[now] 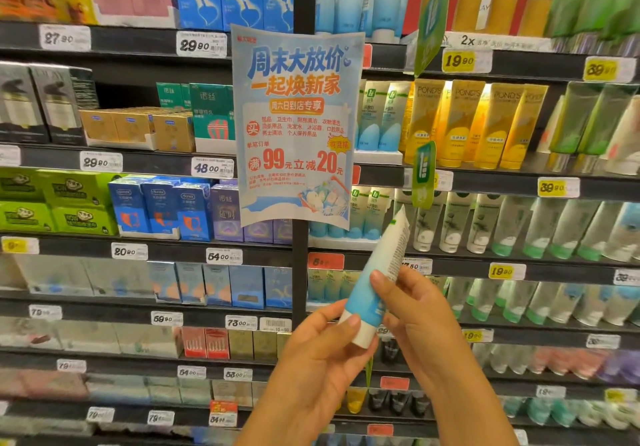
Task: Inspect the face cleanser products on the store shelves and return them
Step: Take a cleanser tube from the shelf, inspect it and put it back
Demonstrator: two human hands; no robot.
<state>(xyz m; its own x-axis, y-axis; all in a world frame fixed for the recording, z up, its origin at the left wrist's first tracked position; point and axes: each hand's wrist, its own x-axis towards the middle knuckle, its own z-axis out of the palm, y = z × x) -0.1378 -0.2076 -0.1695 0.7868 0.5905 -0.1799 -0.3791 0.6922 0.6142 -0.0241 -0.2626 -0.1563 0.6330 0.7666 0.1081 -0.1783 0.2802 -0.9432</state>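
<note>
The person is holding 1 face cleanser tube (pixel 375 279) out in front of the shelves, cap end down and crimped end tilting up to the right, with both hands on it. The left hand (pixel 320 352) is grasping the lower part, thumb lying across the white cap (pixel 363 336) and fingers curling behind. The right hand (pixel 414 310) is pinching the blue body just above, thumb tip pressing on the front.

The step in hand looks like the inspection itself. To do it well, I would say the left hand should be carrying the weight near the cap while the right one is rolling the tube slowly, so the printed panel is turning fully toward the eyes. The soft body will probably dent under a hard squeeze, so a light grip is wiser. The slot to return it to is likely the row of matching tubes (pixel 367 210) on the shelf just above, partly hidden behind the hanging promo poster (pixel 296 127).

The tube is fading from bright blue at the bottom to white at the top. Fine dark print is running along its right edge, too small to read. A thin green trace is showing at the top corner. The surface is looking smooth and slightly glossy, with no visible damage.
</note>
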